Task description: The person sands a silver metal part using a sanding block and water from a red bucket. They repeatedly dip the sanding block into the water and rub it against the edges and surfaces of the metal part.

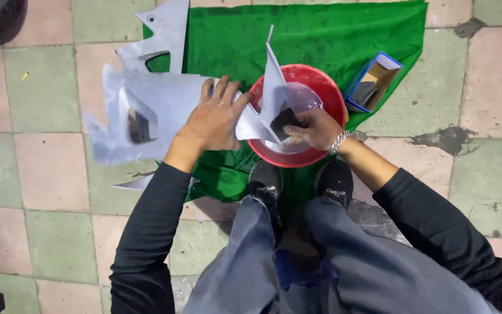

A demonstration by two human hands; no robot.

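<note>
Head view: my left hand [215, 119] lies flat, fingers spread, pressing down the grey plastic fairing panel [164, 110]. My right hand [315, 129] is closed around a dark sanding pad [286, 119], rubbing the panel's pointed tip just left of it, over the red basin [321, 81]. Looks like wet sanding mid-stroke. Next move likely needs a firm brace and a short pass along the tip. Blue box [373, 81] sits beyond right hand, green cloth [332, 35] underneath.
</note>
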